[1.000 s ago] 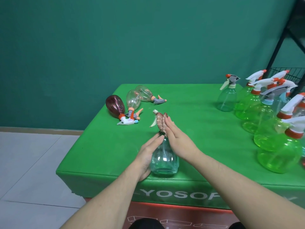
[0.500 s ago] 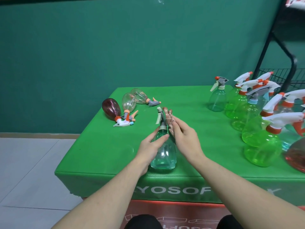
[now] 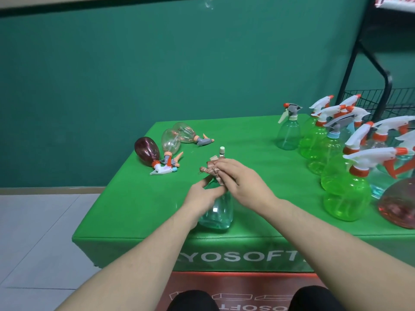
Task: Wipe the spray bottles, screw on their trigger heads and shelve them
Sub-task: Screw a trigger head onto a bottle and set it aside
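The see-through teal bottle (image 3: pixel 216 212) stands upright at the near edge of the green counter (image 3: pixel 134 198), right between both hands. Its trigger head (image 3: pixel 221 152) pokes straight up past the fingers. The left hand (image 3: pixel 202 195) curls round the bottle's shoulder. The right hand (image 3: pixel 241 182) is closest to the neck and squeezes a brown patterned cloth (image 3: pixel 211 171) against it. The bottle looks smooth, round and shiny. Three bottles (image 3: pixel 170 144) lie sideways farther back. Green bottles (image 3: pixel 345 194) stand to the right.
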The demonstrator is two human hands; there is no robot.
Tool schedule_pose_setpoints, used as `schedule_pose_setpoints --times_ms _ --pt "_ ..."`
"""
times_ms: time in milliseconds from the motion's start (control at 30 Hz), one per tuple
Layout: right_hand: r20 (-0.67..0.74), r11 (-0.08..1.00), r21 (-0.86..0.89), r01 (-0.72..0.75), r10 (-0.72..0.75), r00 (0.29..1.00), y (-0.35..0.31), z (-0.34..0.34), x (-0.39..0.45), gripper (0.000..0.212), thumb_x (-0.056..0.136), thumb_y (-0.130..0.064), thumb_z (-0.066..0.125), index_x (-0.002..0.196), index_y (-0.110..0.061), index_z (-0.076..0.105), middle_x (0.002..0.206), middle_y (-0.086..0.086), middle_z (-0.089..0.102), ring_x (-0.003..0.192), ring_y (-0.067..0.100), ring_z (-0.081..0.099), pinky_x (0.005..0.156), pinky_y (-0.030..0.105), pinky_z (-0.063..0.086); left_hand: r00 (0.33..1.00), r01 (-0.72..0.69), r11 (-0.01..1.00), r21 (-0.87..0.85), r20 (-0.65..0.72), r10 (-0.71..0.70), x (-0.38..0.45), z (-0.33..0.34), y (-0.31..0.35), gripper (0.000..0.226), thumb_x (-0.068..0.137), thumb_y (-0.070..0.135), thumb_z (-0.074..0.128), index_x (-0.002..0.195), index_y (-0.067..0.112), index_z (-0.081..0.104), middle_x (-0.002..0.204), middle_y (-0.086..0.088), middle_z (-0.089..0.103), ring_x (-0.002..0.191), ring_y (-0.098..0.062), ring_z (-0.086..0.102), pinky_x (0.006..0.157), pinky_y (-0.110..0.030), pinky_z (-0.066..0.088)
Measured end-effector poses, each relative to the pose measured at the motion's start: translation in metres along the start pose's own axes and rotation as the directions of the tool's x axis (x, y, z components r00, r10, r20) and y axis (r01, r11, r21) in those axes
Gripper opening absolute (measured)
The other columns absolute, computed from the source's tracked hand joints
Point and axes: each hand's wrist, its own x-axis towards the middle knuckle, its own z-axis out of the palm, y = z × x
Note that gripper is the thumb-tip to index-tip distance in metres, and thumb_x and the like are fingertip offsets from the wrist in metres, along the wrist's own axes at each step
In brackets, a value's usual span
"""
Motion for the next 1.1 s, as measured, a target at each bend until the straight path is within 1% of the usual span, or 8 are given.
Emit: schedule_pose_setpoints --times_ms 200,333,467,600,767,833,933,1100 --pt "0.052 0.990 -0.107 0.092 -0.087 0.995 0.008 -0.010 -0.005 0.029 0.100 -0.015 0.059 0.127 -0.015 0.069 0.140 -0.004 0.059 0.125 0.016 0.057 0.108 0.030 0.044 0.998 0.055 0.998 0.020 0.029 -0.056 0.001 0.000 0.002 0.056 0.089 0.036 0.077 0.140 0.029 0.056 0.098 0.003 0.067 0.084 -0.010 0.059 0.074 -0.030 0.046" --pt "0.100 0.978 -0.180 0.107 -0.090 0.991 0.016 -0.018 -0.009 0.033 0.098 -0.013 0.063 0.130 -0.018 0.068 0.151 -0.006 0.050 0.130 0.022 0.058 0.107 0.039 0.047 0.996 0.052 0.995 0.084 0.066 -0.058 0.000 -0.001 0.003 0.066 0.086 0.041 0.080 0.143 0.024 0.052 0.126 0.001 0.064 0.101 -0.011 0.062 0.081 -0.028 0.044" --pt "0.059 0.986 -0.149 0.078 -0.070 0.996 0.019 -0.015 -0.011 0.034 0.097 -0.009 0.063 0.129 -0.018 0.069 0.148 -0.007 0.054 0.132 0.016 0.054 0.113 0.021 0.035 0.993 0.036 0.993 0.108 0.109 -0.048 -0.001 -0.003 0.001 0.082 0.081 0.043 0.084 0.150 0.021 0.045 0.146 -0.002 0.056 0.117 -0.020 0.058 0.097 -0.034 0.041" --pt "-0.070 1.000 -0.017 0.014 -0.015 0.997 0.015 -0.008 -0.016 0.030 0.098 -0.008 0.061 0.126 -0.015 0.070 0.137 -0.004 0.063 0.126 0.004 0.054 0.111 0.006 0.027 0.995 0.065 0.998 0.024 0.072 -0.066 -0.001 -0.003 -0.002 0.075 0.081 0.044 0.084 0.144 0.023 0.050 0.135 -0.001 0.061 0.111 -0.019 0.060 0.101 -0.038 0.046" --pt "-0.208 0.986 0.130 -0.107 0.133 0.969 0.013 -0.010 -0.023 0.029 0.099 -0.007 0.059 0.124 -0.015 0.071 0.129 -0.006 0.067 0.114 -0.009 0.053 0.105 0.004 0.032 0.995 0.100 0.987 -0.129 -0.008 -0.102 -0.002 -0.011 -0.009 0.062 0.081 0.045 0.083 0.132 0.019 0.058 0.114 0.001 0.068 0.099 -0.016 0.064 0.071 -0.031 0.042" --pt "-0.238 0.962 0.183 -0.202 0.243 0.941 0.012 -0.011 -0.025 0.027 0.099 -0.008 0.058 0.122 -0.015 0.072 0.120 -0.005 0.071 0.100 -0.015 0.053 0.090 -0.004 0.032 0.996 0.088 0.977 -0.193 -0.011 -0.092 -0.002 -0.010 -0.011 0.061 0.082 0.044 0.082 0.133 0.019 0.057 0.118 0.002 0.067 0.098 -0.014 0.063 0.082 -0.035 0.046" --pt "-0.201 0.884 0.264 -0.385 0.441 0.875 0.015 -0.010 -0.023 0.024 0.102 -0.020 0.055 0.121 -0.021 0.071 0.101 -0.006 0.073 0.063 -0.004 0.057 0.059 0.006 0.040 0.995 0.098 0.963 -0.252 -0.006 -0.103 -0.001 -0.008 -0.015 0.056 0.083 0.044 0.081 0.129 0.023 0.056 0.116 0.007 0.063 0.095 -0.008 0.057 0.106 -0.045 0.038" --pt "-0.159 0.769 0.396 -0.502 0.596 0.787 0.017 -0.010 -0.017 0.026 0.104 -0.023 0.051 0.123 -0.018 0.068 0.109 -0.010 0.067 0.099 0.008 0.059 0.081 0.021 0.042 0.992 0.125 0.913 -0.388 0.050 -0.115 0.000 -0.004 -0.011 0.046 0.085 0.038 0.080 0.126 0.028 0.060 0.120 -0.006 0.068 0.105 -0.027 0.068 0.078 -0.039 0.056"
